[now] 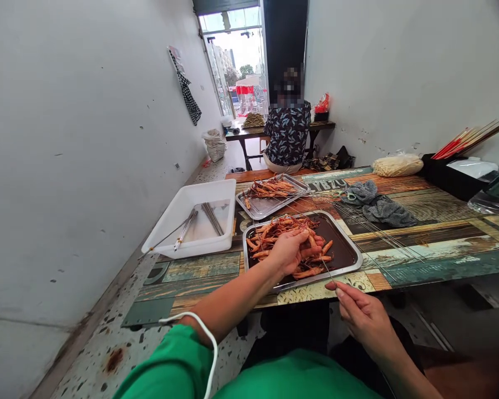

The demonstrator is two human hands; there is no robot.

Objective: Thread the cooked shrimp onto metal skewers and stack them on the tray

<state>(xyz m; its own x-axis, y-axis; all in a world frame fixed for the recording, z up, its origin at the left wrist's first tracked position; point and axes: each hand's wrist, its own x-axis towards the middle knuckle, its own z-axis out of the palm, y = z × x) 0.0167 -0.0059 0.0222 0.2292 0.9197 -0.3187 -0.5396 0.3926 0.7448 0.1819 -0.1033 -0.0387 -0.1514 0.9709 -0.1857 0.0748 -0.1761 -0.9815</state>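
My left hand (294, 250) is over a metal tray (349, 259) of reddish-brown, long, thin pieces of marinated food (311, 271). Its fingers are closed around one such piece, whose exact kind I cannot make out. Between the thumb and fingers of my right hand (360, 310), at the table's front edge, is a thin metal skewer (327, 270). The skewer slants up and left to the piece in my left hand; how far it enters is hidden by the fingers. Dark liquid covers the bare right side of the tray.
Behind stands a second tray (260, 211) with similar pieces and skewers. A white plastic tub (228, 213) with metal skewers is at left. Loose skewers (382, 235) and grey cloths (386, 211) lie right, near a black box (449, 177). A person (289, 133) sits at a farther table.
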